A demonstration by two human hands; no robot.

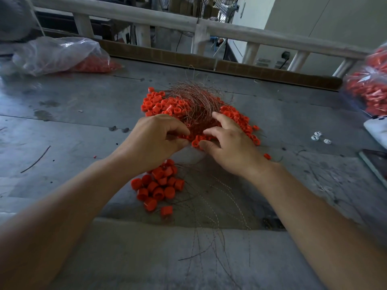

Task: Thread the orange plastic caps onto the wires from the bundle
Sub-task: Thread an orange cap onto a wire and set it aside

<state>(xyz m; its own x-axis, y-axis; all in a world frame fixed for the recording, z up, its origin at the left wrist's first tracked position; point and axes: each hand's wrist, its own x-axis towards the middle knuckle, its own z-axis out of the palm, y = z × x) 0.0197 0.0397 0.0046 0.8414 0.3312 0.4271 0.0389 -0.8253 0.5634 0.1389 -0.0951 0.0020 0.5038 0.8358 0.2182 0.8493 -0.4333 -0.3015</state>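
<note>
A tangled bundle of thin copper-coloured wires (195, 100) lies on a loose heap of orange plastic caps (162, 104) in the middle of the grey table (83, 114). My left hand (154, 139) is curled at the near edge of the heap, thumb and forefinger pinching an orange cap (184, 136). My right hand (229, 146) lies spread over the caps just right of it, fingers reaching to the bundle and thumb touching a cap (195, 143). A smaller cluster of caps (158, 186) lies nearer me, with wires (211, 204) trailing from it toward the table's front.
A clear plastic bag holding orange caps (62, 55) lies at the far left, and another bag of orange parts (368, 88) at the right edge. Small white pieces (318, 137) and a dark flat object (374, 162) sit to the right. A cardboard strip (230, 68) borders the back.
</note>
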